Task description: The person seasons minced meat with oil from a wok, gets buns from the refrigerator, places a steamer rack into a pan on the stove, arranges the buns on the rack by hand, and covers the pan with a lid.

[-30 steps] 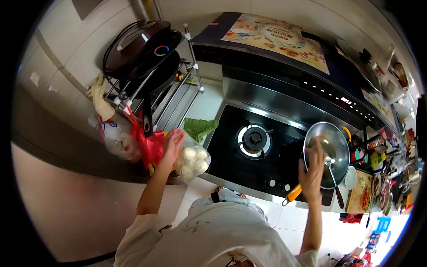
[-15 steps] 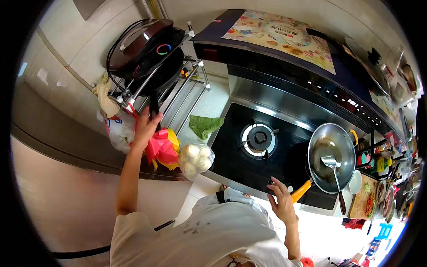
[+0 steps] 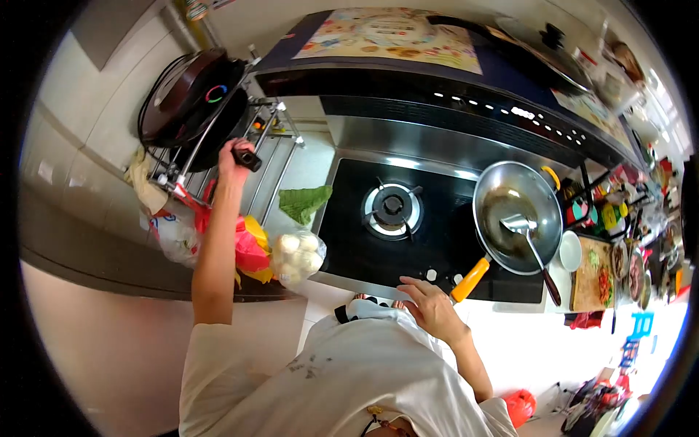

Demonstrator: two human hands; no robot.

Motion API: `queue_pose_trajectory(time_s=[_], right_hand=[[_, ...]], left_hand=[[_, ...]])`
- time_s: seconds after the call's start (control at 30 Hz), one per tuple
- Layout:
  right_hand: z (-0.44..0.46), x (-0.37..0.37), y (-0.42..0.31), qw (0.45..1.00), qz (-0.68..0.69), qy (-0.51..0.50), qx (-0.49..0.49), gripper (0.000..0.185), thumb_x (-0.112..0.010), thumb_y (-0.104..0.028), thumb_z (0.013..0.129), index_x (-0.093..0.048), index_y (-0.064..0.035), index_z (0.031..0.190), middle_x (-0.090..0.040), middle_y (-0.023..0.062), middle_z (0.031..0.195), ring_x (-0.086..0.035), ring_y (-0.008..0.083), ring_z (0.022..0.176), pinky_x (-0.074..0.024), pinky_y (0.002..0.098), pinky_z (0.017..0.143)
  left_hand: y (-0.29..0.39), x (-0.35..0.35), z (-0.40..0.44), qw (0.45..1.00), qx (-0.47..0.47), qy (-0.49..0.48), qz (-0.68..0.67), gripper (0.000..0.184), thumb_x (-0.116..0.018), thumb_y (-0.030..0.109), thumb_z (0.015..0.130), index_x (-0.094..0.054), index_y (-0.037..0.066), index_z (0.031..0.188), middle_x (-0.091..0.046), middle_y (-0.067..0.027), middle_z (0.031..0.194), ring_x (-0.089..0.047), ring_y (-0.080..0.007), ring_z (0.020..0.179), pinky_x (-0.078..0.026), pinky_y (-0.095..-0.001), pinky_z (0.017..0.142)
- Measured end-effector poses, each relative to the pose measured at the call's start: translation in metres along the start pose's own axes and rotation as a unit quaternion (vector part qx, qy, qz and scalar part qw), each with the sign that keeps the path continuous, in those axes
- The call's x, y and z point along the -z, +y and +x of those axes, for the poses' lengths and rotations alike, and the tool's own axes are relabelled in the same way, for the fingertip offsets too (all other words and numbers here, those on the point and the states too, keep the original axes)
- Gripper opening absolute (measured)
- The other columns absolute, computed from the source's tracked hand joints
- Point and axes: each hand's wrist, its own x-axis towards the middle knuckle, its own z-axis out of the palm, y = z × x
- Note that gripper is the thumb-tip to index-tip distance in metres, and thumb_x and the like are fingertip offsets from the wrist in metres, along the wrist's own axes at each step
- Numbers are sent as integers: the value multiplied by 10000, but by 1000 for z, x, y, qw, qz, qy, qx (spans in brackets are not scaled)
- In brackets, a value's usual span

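My left hand [image 3: 231, 166] is wrapped round the black handle of a dark pan [image 3: 207, 149] on the metal rack at the left. Its handle end sticks out past my fingers. My right hand [image 3: 431, 307] hangs near the stove's front edge with its fingers apart, holding nothing, close to the orange handle of a wok [image 3: 502, 247]. A metal spatula [image 3: 535, 251] rests in this wok, over a little brownish liquid. A clear bag of pale round items [image 3: 297, 256] lies on the counter, beside red and yellow plastic bags [image 3: 251, 244].
The black stove [image 3: 342, 240] has an uncovered burner [image 3: 393, 205] at its left. A green cloth [image 3: 304, 202] lies beside it. The range hood [image 3: 437, 84] spans the back. At the right are a white bowl [image 3: 570, 251] and a cutting board [image 3: 585, 291] with chopped food.
My left hand has moved from the bag to the pan handle and closed round it. My right hand has come away from above the wok towards the stove's front. The view has shifted.
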Motion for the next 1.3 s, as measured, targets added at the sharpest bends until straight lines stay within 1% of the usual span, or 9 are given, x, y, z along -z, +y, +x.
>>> queue_pose_trajectory(time_s=[0.13, 0.5, 0.63, 0.77, 0.87, 1.0, 1.07, 1.17, 1.3], right_hand=[[-37, 1, 19, 999, 25, 1, -27, 259, -623, -19, 788, -573, -6, 1042, -608, 144, 1066, -590, 316, 926, -481, 379, 808], [-27, 38, 23, 995, 20, 46, 89, 248, -604, -16, 791, -574, 19, 1034, -589, 150, 1107, -555, 305, 1045, -470, 377, 854], [-30, 41, 25, 993, 44, 33, 109, 206, -593, -20, 801, -572, 27, 1000, -600, 143, 1079, -581, 298, 987, -484, 376, 826], [-42, 35, 31, 993, 43, 41, 106, 251, -602, 2, 784, -570, 4, 1033, -605, 126, 1044, -593, 293, 925, -491, 367, 789], [-57, 42, 19, 994, 33, 56, 84, 238, -586, -5, 799, -567, -1, 1036, -602, 132, 1033, -595, 293, 902, -498, 377, 771], [-94, 34, 6, 989, -12, 146, 35, 261, -584, -20, 769, -577, 6, 1029, -617, 145, 901, -597, 309, 798, -491, 398, 722], [-120, 30, -8, 979, -6, 202, -8, 196, -570, -62, 836, -589, 1, 1020, -615, 126, 782, -594, 289, 722, -486, 386, 679], [-163, 23, -22, 956, -19, 290, -39, 149, -528, -118, 913, -593, -14, 997, -607, 114, 735, -588, 266, 683, -474, 366, 641], [-243, 23, -15, 935, -12, 319, -156, 123, -551, -106, 889, -593, -32, 978, -628, 112, 766, -600, 268, 690, -479, 364, 638]], left_hand=[[-13, -24, -27, 995, -31, 47, 80, 317, -508, 137, 940, -373, 97, 656, -331, 26, 559, -355, -78, 475, -395, -188, 476], [-104, -87, -192, 969, 223, 108, -23, 234, -509, 135, 941, -412, 98, 731, -388, 49, 609, -392, -25, 481, -369, -171, 452], [-134, -78, -256, 954, 255, 124, 95, 137, -460, 189, 966, -485, 56, 983, -342, 61, 622, -320, -16, 438, -303, -170, 393], [-173, -78, -307, 896, 294, 68, 326, 174, -500, 174, 935, -425, 72, 1053, -353, 31, 620, -331, -34, 422, -323, -200, 394], [-168, -43, -308, 865, 491, 18, 99, 288, -592, 98, 850, -405, 51, 1063, -390, -30, 633, -380, -127, 427, -343, -286, 400], [-204, -81, -311, 825, 501, -57, 257, 549, -756, 41, 691, -371, 27, 1082, -387, -27, 656, -397, -116, 469, -344, -262, 410], [-222, -88, -301, 792, 566, -30, 228, 577, -749, -39, 657, -358, 19, 1078, -388, -29, 659, -393, -101, 481, -344, -248, 414], [-270, -106, -285, 707, 617, -134, 318, 523, -658, -139, 665, -367, 34, 1064, -399, -27, 661, -410, -94, 497, -365, -235, 438], [-355, -125, -288, 625, 674, -204, 338, 491, -621, -155, 665, -385, 38, 1050, -408, -19, 666, -430, -92, 521, -383, -228, 466]])
